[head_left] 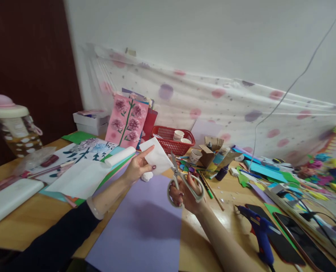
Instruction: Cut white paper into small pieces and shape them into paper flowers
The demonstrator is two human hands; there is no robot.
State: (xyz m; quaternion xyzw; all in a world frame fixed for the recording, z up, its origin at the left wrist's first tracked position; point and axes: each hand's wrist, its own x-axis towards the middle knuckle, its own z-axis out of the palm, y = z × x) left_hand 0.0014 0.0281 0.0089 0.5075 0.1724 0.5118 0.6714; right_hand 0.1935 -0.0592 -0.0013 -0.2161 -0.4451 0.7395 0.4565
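My left hand (139, 166) pinches a folded piece of white paper (158, 155) between thumb and fingers, holding it up over the table. Through the handles of a pair of scissors (177, 172) go the fingers of my right hand (192, 192). The scissor blades are spread and point upward, close to the paper's lower right corner; whether they touch it I cannot tell. Below both hands lies a sheet of purple paper (139, 226). A small crumpled white lump (147, 176) shows just under my left hand.
A red basket (168, 145) with paper cups stands at the back, near a pink flower picture (126, 121). Coloured sheets and a white paper roll (119, 156) lie left. On the right are a blue glue gun (258, 230), phones (275, 238) and a power strip (292, 211).
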